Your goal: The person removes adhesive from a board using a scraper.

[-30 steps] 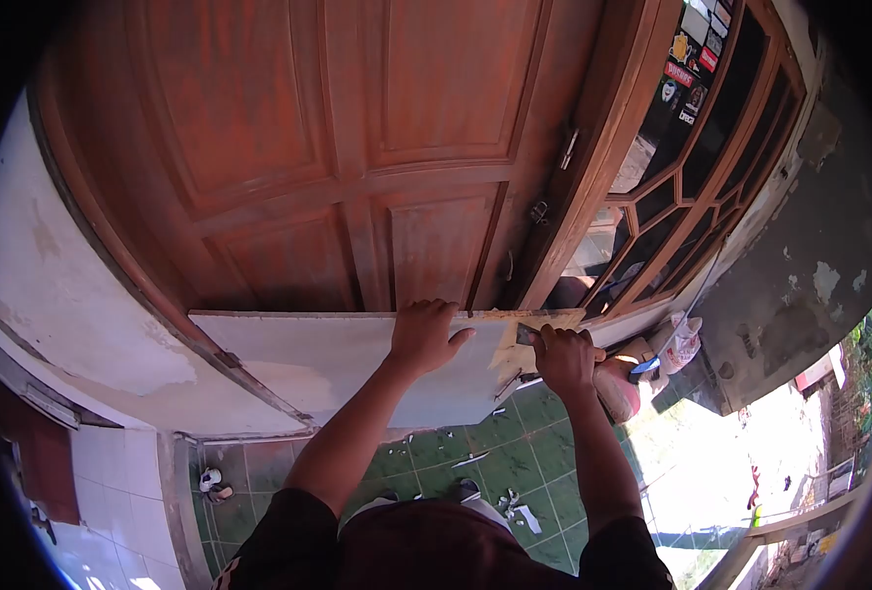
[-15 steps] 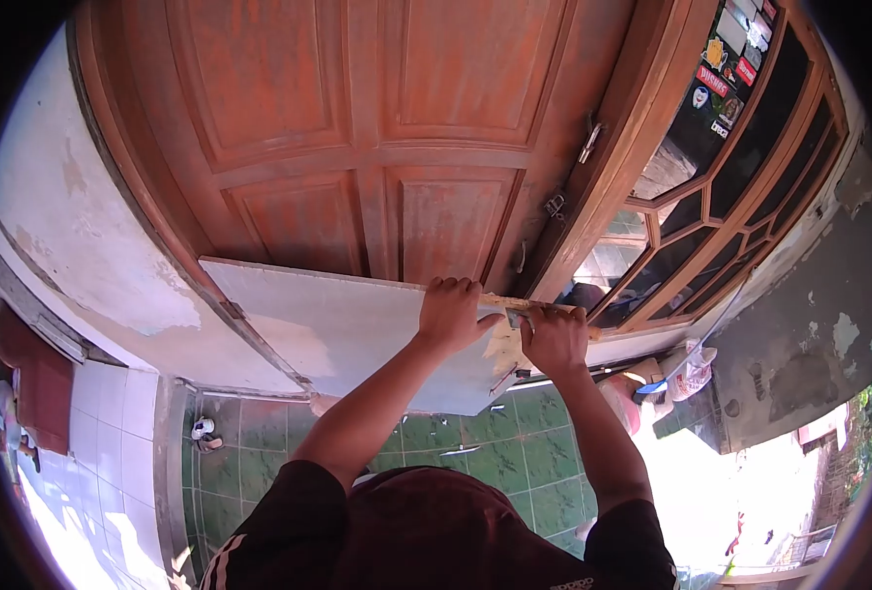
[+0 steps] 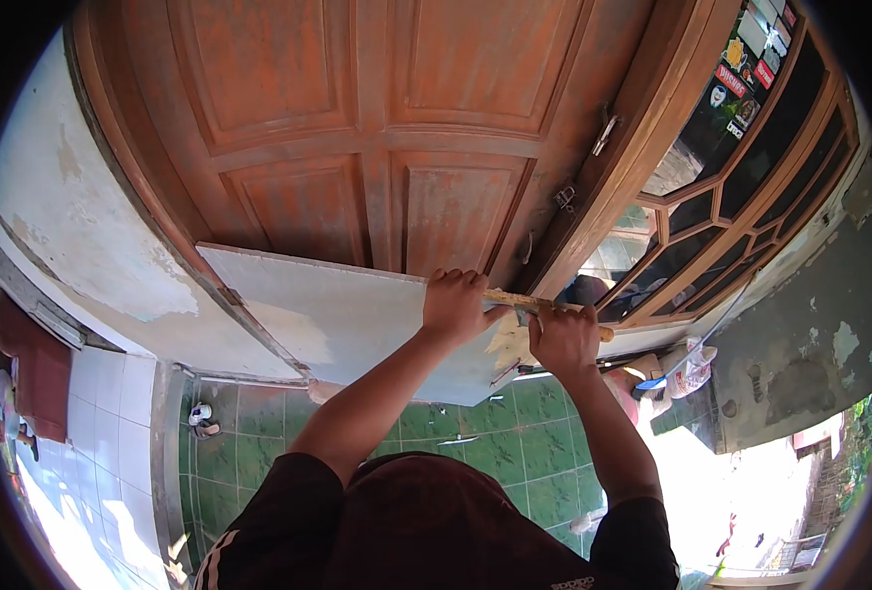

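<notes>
A white-painted wooden panel [image 3: 357,315] stands low across the doorway, its top edge sloping down to the right. My left hand [image 3: 454,307] is closed over that top edge, fingers on the far side and thumb pointing right. My right hand [image 3: 566,339] is closed at the panel's right end around what looks like a scraper; its rounded wooden handle end [image 3: 606,334] sticks out on the right, and my fingers hide most of it. Between the hands, the edge shows rough bare wood [image 3: 508,298]. Paint is also gone from a patch below.
A brown panelled door [image 3: 377,128] with a bolt and padlock [image 3: 564,197] rises behind the panel. A window [image 3: 731,197] with wooden bars is at right. White scraps lie on the green tiled floor [image 3: 495,452]. Bags and a blue-headed broom [image 3: 650,383] stand at right.
My right hand has shifted slightly right along the edge, and the wooden handle end now shows past it. The left hand keeps its hold on the panel. The view has shifted slightly.
</notes>
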`<state>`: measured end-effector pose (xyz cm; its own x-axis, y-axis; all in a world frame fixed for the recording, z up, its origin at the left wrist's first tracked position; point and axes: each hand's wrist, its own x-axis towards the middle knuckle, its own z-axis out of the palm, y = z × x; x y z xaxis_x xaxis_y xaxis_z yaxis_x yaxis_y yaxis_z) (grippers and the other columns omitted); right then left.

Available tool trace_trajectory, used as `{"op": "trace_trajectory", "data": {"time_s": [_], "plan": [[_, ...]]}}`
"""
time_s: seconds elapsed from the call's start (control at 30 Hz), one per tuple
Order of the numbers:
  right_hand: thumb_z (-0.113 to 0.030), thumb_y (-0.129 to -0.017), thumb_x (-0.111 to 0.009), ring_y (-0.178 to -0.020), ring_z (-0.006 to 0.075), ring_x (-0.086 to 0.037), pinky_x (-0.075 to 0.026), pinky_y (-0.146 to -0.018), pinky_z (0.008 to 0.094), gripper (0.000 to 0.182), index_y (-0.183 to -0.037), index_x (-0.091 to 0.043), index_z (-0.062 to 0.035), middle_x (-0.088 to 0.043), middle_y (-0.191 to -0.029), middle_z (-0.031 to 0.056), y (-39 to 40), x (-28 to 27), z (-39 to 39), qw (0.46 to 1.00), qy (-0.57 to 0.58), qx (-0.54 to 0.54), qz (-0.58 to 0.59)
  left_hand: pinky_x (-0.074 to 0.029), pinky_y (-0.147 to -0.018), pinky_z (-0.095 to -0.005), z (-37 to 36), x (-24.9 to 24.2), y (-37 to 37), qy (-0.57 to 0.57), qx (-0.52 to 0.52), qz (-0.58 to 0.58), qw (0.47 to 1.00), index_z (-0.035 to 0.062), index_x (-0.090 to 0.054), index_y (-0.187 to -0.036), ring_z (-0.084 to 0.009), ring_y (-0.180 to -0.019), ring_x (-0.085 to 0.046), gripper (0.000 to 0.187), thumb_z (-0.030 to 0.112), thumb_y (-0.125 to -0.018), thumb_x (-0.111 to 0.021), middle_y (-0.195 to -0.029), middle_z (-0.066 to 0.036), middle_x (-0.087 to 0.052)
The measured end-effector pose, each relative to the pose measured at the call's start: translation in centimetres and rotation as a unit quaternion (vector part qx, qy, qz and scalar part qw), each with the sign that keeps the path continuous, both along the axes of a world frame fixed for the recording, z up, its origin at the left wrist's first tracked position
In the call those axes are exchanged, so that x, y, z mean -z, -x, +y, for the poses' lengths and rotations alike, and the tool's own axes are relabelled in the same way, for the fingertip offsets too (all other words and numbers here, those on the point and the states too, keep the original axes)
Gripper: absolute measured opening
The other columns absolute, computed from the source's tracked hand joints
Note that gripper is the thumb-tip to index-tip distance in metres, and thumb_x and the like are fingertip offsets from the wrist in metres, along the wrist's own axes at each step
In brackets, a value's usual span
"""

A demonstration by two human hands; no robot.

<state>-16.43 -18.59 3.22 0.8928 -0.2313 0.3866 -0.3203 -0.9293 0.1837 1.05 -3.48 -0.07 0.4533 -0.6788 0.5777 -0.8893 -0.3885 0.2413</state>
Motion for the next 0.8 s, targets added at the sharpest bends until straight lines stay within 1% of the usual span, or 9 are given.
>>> {"op": "trace_trajectory", "data": {"time_s": [0.07, 0.13, 0.17, 0.27, 0.37, 0.47, 0.67, 0.77, 0.8], "plan": [[-0.036, -0.101, -0.068, -0.07, 0.0294, -0.075, -0.05, -0.085, 0.0492, 0.028, -0.094, -0.073, -0.0094, -0.078, -0.08, 0.0122, 0.0, -0.8, 0.4, 0.999, -0.017, 0.03, 0.034, -0.049, -0.089, -0.0425, -0.3, 0.1, 0.0, 0.001, -0.009, 0.002, 1.0, 0.0096, -0.072, -0.088, -0.0244, -0.087, -0.074, 0.056, 0.063, -0.079, -0.088, -0.086, -0.006, -0.074], [-0.036, -0.101, -0.068, -0.068, 0.0292, -0.074, -0.05, -0.084, 0.0494, 0.028, -0.094, -0.073, -0.0095, -0.078, -0.078, 0.0122, -0.2, -0.1, 0.3, 1.0, -0.01, 0.011, 0.015, -0.048, -0.09, -0.0425, -0.4, 0.1, 0.2, -0.005, -0.011, 0.006, 1.0, 0.0097, -0.072, -0.088, -0.0245, -0.087, -0.073, 0.056, 0.063, -0.078, -0.088, -0.086, -0.006, -0.074], [-0.036, -0.101, -0.068, -0.067, 0.0291, -0.074, -0.049, -0.084, 0.0494, 0.028, -0.094, -0.073, -0.0096, -0.077, -0.077, 0.0122, -0.5, 0.2, 0.1, 1.0, -0.006, 0.0, 0.003, -0.047, -0.09, -0.0425, -0.4, 0.1, 0.1, -0.007, -0.013, 0.004, 1.0, 0.0097, -0.072, -0.088, -0.0245, -0.087, -0.073, 0.057, 0.063, -0.078, -0.088, -0.086, -0.006, -0.074], [-0.033, -0.098, -0.073, -0.062, 0.0311, -0.071, -0.049, -0.085, 0.0479, 0.025, -0.09, -0.073, -0.0097, -0.075, -0.072, 0.0124, -0.7, 0.9, -0.1, 0.995, 0.011, -0.052, -0.084, -0.049, -0.086, -0.0413, -0.4, 0.4, 0.0, 0.003, -0.015, -0.011, 1.0, 0.0113, -0.073, -0.089, -0.0251, -0.086, -0.072, 0.059, 0.066, -0.074, -0.089, -0.085, -0.005, -0.074], [-0.032, -0.098, -0.073, -0.062, 0.0311, -0.071, -0.049, -0.085, 0.0479, 0.025, -0.09, -0.073, -0.0093, -0.075, -0.071, 0.0128, -0.2, 1.5, -0.1, 0.997, 0.004, -0.028, -0.072, -0.046, -0.089, -0.0418, -0.5, 0.7, 0.1, 0.02, -0.011, -0.007, 1.0, 0.0109, -0.072, -0.087, -0.0234, -0.088, -0.073, 0.057, 0.065, -0.077, -0.088, -0.086, -0.005, -0.075], [-0.032, -0.098, -0.073, -0.061, 0.0315, -0.071, -0.049, -0.085, 0.0481, 0.025, -0.09, -0.073, -0.009, -0.074, -0.07, 0.0138, 0.0, 1.3, 0.4, 0.997, -0.009, -0.019, -0.075, -0.048, -0.084, -0.0403, -0.5, 0.8, 0.1, 0.022, -0.014, -0.013, 1.0, 0.0117, -0.073, -0.089, -0.0247, -0.086, -0.072, 0.062, 0.069, -0.072, -0.089, -0.084, -0.005, -0.074], [-0.032, -0.098, -0.072, -0.058, 0.0338, -0.07, -0.051, -0.084, 0.0497, 0.027, -0.083, -0.069, -0.0095, -0.073, -0.066, 0.015, -0.2, 0.9, 1.2, 0.998, -0.028, 0.021, -0.045, -0.047, -0.085, -0.0401, -0.6, 0.7, 0.1, 0.016, -0.023, -0.013, 1.0, 0.0126, -0.074, -0.09, -0.024, -0.086, -0.072, 0.061, 0.067, -0.071, -0.091, -0.085, -0.005, -0.074], [-0.033, -0.098, -0.072, -0.058, 0.0344, -0.071, -0.052, -0.083, 0.0508, 0.029, -0.081, -0.067, -0.0098, -0.073, -0.066, 0.0154, -0.4, 1.4, 1.2, 0.998, -0.025, 0.027, -0.048, -0.045, -0.09, -0.041, -0.8, 0.7, 0.2, 0.016, -0.024, 0.006, 1.0, 0.0121, -0.072, -0.087, -0.0227, -0.087, -0.072, 0.056, 0.064, -0.075, -0.09, -0.086, -0.004, -0.074], [-0.033, -0.098, -0.072, -0.059, 0.0345, -0.071, -0.053, -0.083, 0.0509, 0.028, -0.082, -0.068, -0.0099, -0.073, -0.067, 0.0155, -0.5, 1.5, 1.4, 0.998, -0.028, 0.031, -0.044, -0.045, -0.09, -0.0411, -0.7, 0.6, 0.3, 0.015, -0.023, 0.008, 1.0, 0.0121, -0.072, -0.087, -0.0226, -0.087, -0.072, 0.056, 0.064, -0.075, -0.09, -0.086, -0.004, -0.074]]}}
